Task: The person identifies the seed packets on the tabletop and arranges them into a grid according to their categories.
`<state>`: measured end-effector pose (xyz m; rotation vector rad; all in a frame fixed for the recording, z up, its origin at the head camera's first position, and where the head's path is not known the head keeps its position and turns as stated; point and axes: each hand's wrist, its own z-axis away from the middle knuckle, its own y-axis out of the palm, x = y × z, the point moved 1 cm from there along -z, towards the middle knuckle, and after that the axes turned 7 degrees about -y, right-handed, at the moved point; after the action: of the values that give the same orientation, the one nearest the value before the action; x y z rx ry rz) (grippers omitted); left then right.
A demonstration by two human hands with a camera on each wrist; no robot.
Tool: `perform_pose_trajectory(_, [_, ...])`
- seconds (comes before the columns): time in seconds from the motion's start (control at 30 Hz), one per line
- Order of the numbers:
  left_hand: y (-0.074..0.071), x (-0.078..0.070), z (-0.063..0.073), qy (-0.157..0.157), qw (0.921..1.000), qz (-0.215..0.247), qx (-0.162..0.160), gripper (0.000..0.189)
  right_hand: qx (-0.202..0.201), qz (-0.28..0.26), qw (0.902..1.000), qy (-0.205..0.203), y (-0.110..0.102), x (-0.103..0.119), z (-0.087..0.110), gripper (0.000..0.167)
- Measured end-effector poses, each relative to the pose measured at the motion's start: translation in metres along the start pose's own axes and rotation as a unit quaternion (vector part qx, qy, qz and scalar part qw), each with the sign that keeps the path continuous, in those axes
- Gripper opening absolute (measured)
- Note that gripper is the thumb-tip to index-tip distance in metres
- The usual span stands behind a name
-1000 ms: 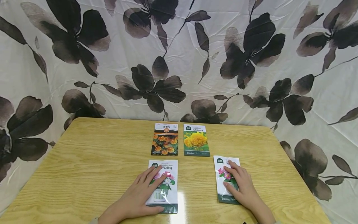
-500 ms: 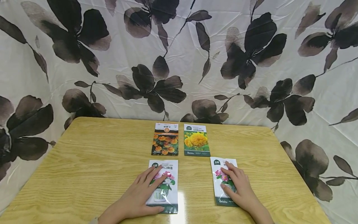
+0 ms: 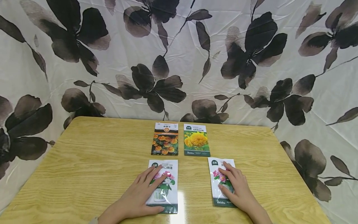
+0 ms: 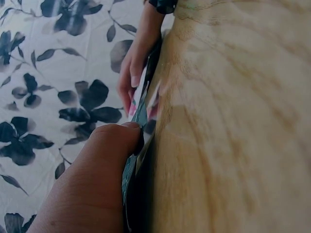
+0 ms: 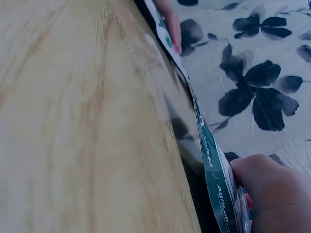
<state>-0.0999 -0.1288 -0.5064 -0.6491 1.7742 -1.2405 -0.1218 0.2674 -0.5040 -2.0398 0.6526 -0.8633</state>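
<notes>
Two white seed packets with pink and white flowers lie on the table near the person. On the left seed packet [image 3: 171, 196] rests the left hand [image 3: 139, 196], fingers spread and thumb over its green lower band. The right hand [image 3: 240, 189] lies over the right half of the other white seed packet [image 3: 216, 189], fingers extended across its printed flowers. In the left wrist view, the left thumb [image 4: 109, 155] is at the edge of its packet [image 4: 128, 172]. The right wrist view has the right thumb [image 5: 262, 177] beside its packet's green band [image 5: 211, 170].
Farther back on the wooden table [image 3: 92, 165] lie a seed packet with orange flowers [image 3: 165, 143] and one with a large yellow flower [image 3: 196, 140], side by side. A floral cloth [image 3: 195, 93] hangs behind the table's far edge.
The right hand has slid its white seed packet to the left and slightly nearer the person. The left hand and its packet stay put, as do the two back packets.
</notes>
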Motion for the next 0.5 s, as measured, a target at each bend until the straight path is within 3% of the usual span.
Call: perform_pose_trajectory(0.5, [-0.0061,-0.0039,0.0002,-0.012,0.9997,0.016,0.013,0.098,0.013,-0.009,0.9999,-0.002,0.0039,0.0091,-0.0067,0.057])
